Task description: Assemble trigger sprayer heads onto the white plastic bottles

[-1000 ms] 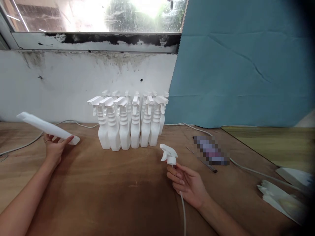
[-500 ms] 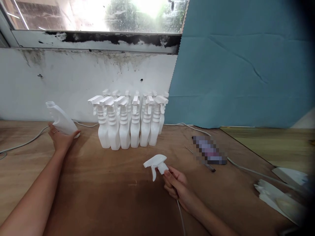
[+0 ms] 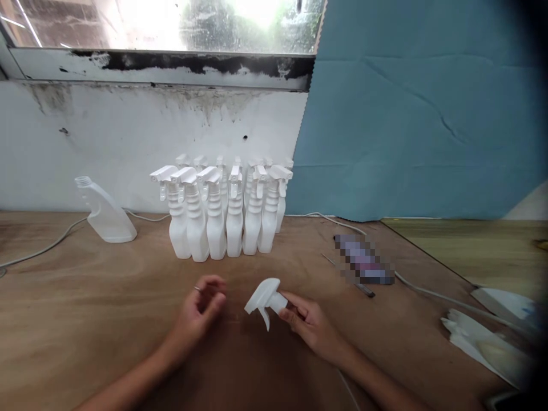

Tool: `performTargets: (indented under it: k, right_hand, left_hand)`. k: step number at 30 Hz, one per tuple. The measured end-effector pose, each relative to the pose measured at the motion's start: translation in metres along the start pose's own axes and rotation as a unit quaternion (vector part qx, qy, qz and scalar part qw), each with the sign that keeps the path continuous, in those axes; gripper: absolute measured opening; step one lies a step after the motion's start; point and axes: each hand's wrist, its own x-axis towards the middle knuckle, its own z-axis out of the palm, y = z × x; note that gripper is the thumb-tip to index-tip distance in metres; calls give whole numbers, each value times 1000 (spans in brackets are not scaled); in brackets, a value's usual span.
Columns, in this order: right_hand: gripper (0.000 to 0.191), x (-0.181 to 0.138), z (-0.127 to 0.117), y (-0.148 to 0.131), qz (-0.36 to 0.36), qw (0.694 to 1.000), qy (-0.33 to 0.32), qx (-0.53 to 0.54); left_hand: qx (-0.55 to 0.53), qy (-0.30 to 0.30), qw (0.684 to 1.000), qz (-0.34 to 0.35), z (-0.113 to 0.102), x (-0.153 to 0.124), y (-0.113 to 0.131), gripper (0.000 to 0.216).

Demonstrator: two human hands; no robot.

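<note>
A white trigger spray head (image 3: 266, 299) is pinched by its collar in my right hand (image 3: 310, 325), nozzle pointing left and trigger hanging down. Just left of it, my left hand (image 3: 201, 311) is apart from everything, fingers curled but spread from the thumb, with nothing between them. At the far left a white bottle (image 3: 107, 214) with a bare threaded neck stands alone on the wooden table (image 3: 128, 297). Beyond my hands, several white spray bottles (image 3: 216, 228) with trigger heads on stand packed together by the wall.
To the right lie a blurred-out flat object (image 3: 363, 260) and a thin dark-ended tool (image 3: 365, 290). A pale cable (image 3: 440, 294) runs along the table. Torn white plastic (image 3: 479, 342) lies at the right edge. A blue cloth (image 3: 406, 125) hangs on the wall.
My left hand has let go of the bare-necked bottle, which stays at the far left, and has moved right toward the spray head. The spray head has tilted and dropped slightly.
</note>
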Motion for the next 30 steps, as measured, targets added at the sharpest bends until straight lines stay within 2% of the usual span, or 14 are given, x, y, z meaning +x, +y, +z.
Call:
performTargets:
  k: [1, 2, 5, 7, 11, 15, 17, 19, 23, 26, 30]
  right_hand:
    - [49, 0, 2, -2, -8, 1000, -10, -4]
    - [51, -1, 3, -3, -15, 1000, -19, -3]
    - [51, -1, 5, -4, -26, 999, -36, 3]
    - [50, -2, 6, -2, -28, 999, -35, -4]
    - [46, -3, 7, 3, -49, 996, -27, -66]
    - [39, -5, -5, 8, -57, 975, 50, -209]
    - [37, -4, -18, 9, -67, 949, 101, -292]
    - [37, -3, -35, 10, -100, 907, 150, -380]
    - [43, 2, -70, 13, -138, 790, 240, -548]
    - [38, 1, -91, 18, -78, 713, 272, -642]
    - [29, -5, -105, 28, 18, 676, 277, -683]
  left_hand:
    - [-52, -75, 996, -14, 19, -4, 8, 44]
    - [-77, -113, 990, -16, 35, -5, 15, 51]
    - [-101, -143, 984, -40, 65, 3, 28, 55]
    - [-103, -157, 981, -54, 71, 10, 30, 45]
    - [-99, -150, 982, -54, 66, 10, 28, 35]
    - [-104, -112, 987, -55, 61, 8, 24, 31]
    - [-153, -89, 981, -74, 60, 10, 22, 31]
    - [-228, -78, 964, -114, 59, 13, 21, 34]
    - [-365, -93, 913, -155, 52, 20, 19, 36]
    - [-420, -104, 885, -171, 48, 25, 18, 37]
    - [-431, -100, 876, -193, 46, 27, 19, 40]
